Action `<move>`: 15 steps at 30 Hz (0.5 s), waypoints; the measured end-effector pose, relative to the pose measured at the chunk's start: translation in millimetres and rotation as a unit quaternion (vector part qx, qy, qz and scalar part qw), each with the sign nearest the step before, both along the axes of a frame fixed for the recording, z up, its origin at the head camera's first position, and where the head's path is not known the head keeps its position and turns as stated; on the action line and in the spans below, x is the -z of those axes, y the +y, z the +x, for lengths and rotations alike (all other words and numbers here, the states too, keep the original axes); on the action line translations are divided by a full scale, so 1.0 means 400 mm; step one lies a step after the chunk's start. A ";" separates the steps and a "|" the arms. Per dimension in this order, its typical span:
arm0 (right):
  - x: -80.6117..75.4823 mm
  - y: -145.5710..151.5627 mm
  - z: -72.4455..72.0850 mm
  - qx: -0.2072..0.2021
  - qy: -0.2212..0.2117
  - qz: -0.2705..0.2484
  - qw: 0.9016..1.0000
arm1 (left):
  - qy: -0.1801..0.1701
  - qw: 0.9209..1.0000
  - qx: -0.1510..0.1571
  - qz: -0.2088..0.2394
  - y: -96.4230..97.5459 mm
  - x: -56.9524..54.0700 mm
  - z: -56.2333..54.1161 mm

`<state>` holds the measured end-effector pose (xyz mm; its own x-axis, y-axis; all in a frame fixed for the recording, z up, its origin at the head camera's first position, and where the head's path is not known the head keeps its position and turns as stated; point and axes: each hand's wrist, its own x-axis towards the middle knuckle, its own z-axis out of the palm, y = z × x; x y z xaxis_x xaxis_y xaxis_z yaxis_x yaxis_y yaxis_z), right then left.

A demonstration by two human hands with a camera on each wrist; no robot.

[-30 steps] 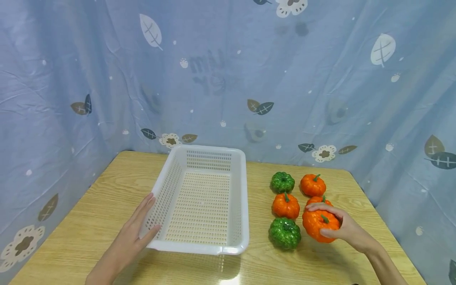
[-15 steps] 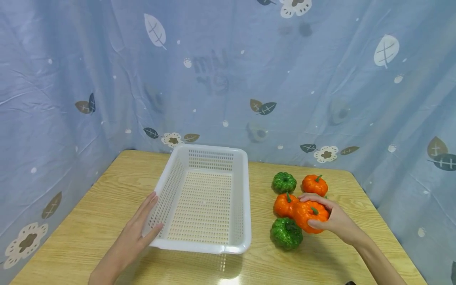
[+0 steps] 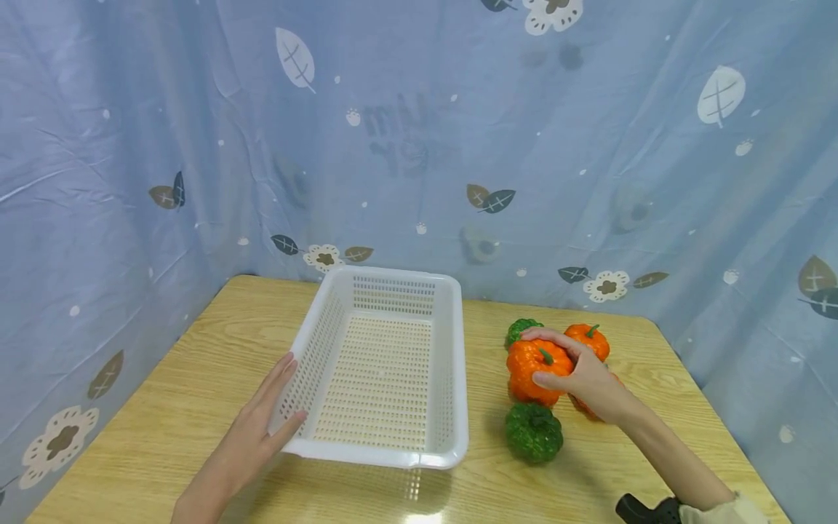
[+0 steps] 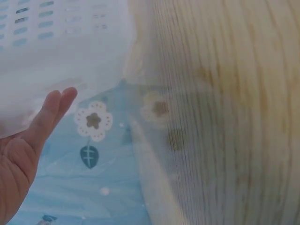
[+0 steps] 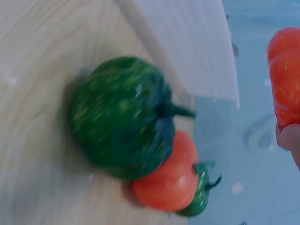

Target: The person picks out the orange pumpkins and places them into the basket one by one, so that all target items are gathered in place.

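My right hand [image 3: 579,371] grips an orange toy pumpkin [image 3: 532,362] with a green stem, thumb in front and fingers over its far side. It is held above the other pumpkins; the right wrist view shows the held pumpkin [image 5: 287,77] off the table at the right edge. Below it are a green pumpkin [image 3: 533,434] and an orange one, mostly covered in the head view but visible as an orange pumpkin [image 5: 168,183] in the right wrist view. My left hand [image 3: 249,437], fingers extended, rests against the left side of the white plastic basket [image 3: 456,349].
A green pumpkin [image 3: 521,329] and an orange pumpkin [image 3: 591,340] stand at the back right. Another orange pumpkin is partly hidden by my right hand. The wooden table [image 3: 177,393] is bounded by a blue patterned curtain [image 3: 406,160] behind and at both sides.
My right hand has carried the orange pumpkin left and upward, from the right of the group to over its left row. My left hand stays at the basket. The view has shifted slightly.
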<state>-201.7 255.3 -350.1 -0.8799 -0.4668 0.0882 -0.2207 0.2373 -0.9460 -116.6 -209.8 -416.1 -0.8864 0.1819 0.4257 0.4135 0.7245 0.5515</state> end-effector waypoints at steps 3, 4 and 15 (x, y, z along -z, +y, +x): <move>-0.012 -0.040 -0.019 0.001 -0.007 0.003 1.000 | 0.002 1.000 -0.003 0.000 -0.001 0.002 0.000; -0.016 -0.053 -0.024 0.003 -0.011 0.005 1.000 | 0.003 1.000 -0.003 0.000 -0.001 0.004 0.000; -0.049 -0.173 -0.086 -0.015 -0.031 -0.016 0.999 | 0.006 1.000 -0.004 0.002 -0.001 0.003 -0.001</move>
<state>-236.2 185.9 -330.5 -0.8694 -0.4917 0.0482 -0.1676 0.2017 -0.9650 -117.0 -210.2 -417.2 -0.8830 0.1722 0.4367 0.4135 0.7257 0.5499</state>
